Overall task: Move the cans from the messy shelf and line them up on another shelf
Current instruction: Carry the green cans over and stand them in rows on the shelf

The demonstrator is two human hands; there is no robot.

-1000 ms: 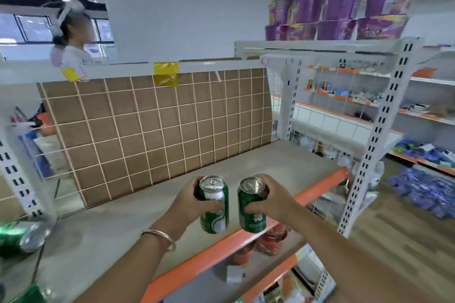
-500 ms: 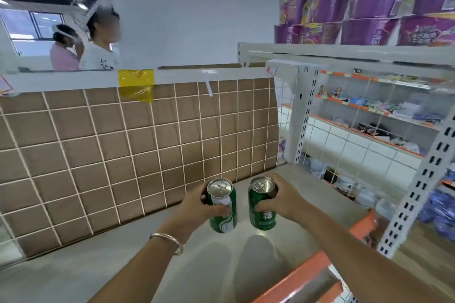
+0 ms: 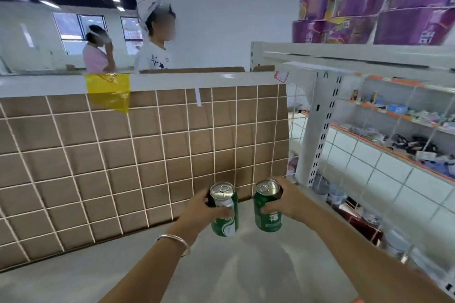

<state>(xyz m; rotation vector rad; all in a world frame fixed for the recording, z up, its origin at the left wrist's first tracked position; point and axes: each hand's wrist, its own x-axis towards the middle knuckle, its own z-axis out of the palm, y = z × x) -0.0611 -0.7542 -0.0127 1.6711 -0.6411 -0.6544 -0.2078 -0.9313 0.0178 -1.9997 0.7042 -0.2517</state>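
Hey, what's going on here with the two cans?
A person is holding two green drink cans upright over a grey shelf, close to its brown tiled back panel. The left hand grips the left can and the right hand grips the right can, with a gap between them. Whether their bases touch the grey shelf yet is unclear. Two other people stand behind the unit.

Left forearm (image 3: 147, 275), lower centre: bare up to the frame edge. Left wrist carries one thin, plain, silver-coloured bangle (image 3: 176, 241). Right forearm (image 3: 357, 253), lower right: bare likewise. Left hand (image 3: 197, 209) and right hand (image 3: 288, 202): bare.
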